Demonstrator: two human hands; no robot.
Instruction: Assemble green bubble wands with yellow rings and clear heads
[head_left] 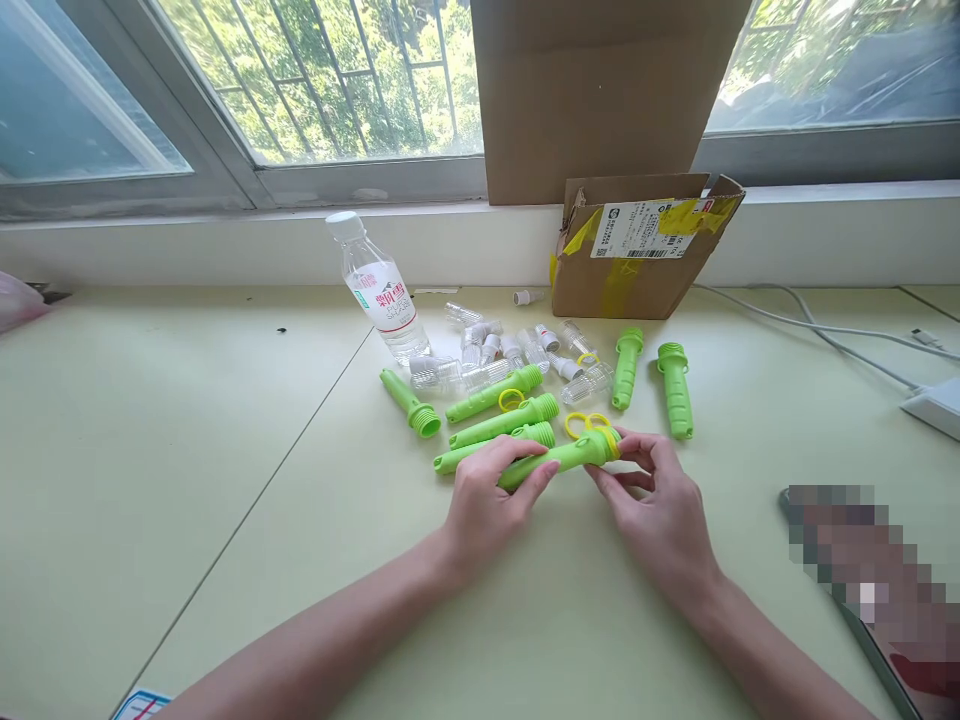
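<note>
My left hand [491, 500] is closed around the lower part of a green plastic tube-shaped handle [568, 457], which lies aslant above the table. At its threaded end my right hand [664, 505] pinches a yellow ring [613, 443] that sits around the tube. Just behind are two loose yellow rings, one of them this ring [576, 426]. Beyond my left hand several more green handles lie side by side, such as this green handle [504, 420]. Another green handle [411, 403] rests further left, and two are at the right, including this green handle [676, 390].
Clear ribbed plastic tubes [589, 383] and small white-capped pieces [527, 297] lie in a pile behind. A water bottle [382, 290] stands at the left of them. An opened cardboard box [637, 260] is by the wall. White cables [832, 328] and a phone [862, 600] are at the right.
</note>
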